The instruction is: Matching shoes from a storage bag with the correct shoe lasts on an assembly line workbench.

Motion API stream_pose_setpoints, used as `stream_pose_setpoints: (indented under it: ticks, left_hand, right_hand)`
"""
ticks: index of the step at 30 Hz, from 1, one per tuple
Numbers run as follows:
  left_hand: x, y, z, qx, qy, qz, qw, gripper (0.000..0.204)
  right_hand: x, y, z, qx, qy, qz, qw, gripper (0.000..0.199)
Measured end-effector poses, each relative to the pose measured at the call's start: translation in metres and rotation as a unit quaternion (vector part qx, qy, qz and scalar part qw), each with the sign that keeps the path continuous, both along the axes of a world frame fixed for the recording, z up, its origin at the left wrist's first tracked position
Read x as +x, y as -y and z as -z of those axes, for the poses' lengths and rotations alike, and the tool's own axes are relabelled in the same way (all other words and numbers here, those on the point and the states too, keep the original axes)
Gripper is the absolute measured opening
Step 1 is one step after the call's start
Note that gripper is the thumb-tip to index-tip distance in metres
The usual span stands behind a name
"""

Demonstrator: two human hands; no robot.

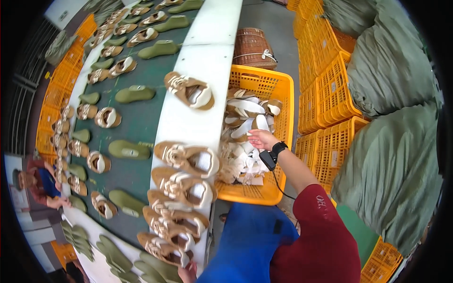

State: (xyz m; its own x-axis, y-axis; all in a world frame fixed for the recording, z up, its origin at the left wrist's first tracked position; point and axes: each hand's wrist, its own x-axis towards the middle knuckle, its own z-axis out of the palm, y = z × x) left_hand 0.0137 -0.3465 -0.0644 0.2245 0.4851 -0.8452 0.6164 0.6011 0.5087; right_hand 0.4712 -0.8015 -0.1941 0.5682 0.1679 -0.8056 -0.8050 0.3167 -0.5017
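My right hand (262, 139) reaches into a yellow plastic crate (283, 89) full of tan and white shoe uppers (245, 113). Its fingers rest on the pile, and I cannot tell whether they grip a piece. A black band and a small black device with a cable sit on that wrist (272, 153). Only a bit of my left hand (188, 272) shows at the lower edge. It touches the nearest tan lace-up shoe (163, 250) in a row of several shoes (186, 186) on the white ledge (207, 56); its grip is hidden.
A green conveyor belt (137, 122) carries green shoe lasts and tan shoes. Another person (40, 186) works at its far side. Stacked yellow crates (325, 85) and large grey-green sacks (391, 70) stand to the right. A woven basket (252, 47) sits behind the crate.
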Motion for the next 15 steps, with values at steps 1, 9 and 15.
stream_pose_setpoints:
  ticks: [1,9,15]
  left_hand:
    - [0.009,0.009,-0.010,0.045,-0.026,0.098,0.994,0.047]
    - [0.117,-0.001,0.028,0.083,-0.084,0.242,0.963,0.045]
    - [0.135,0.003,0.029,0.085,-0.109,0.340,0.930,0.044]
  right_hand:
    - [0.012,0.003,0.029,0.006,-0.005,0.010,1.000,0.026]
    - [0.110,-0.029,0.152,-0.057,0.030,0.199,0.978,0.075]
    - [0.123,0.007,0.194,-0.142,0.014,0.361,0.922,0.060]
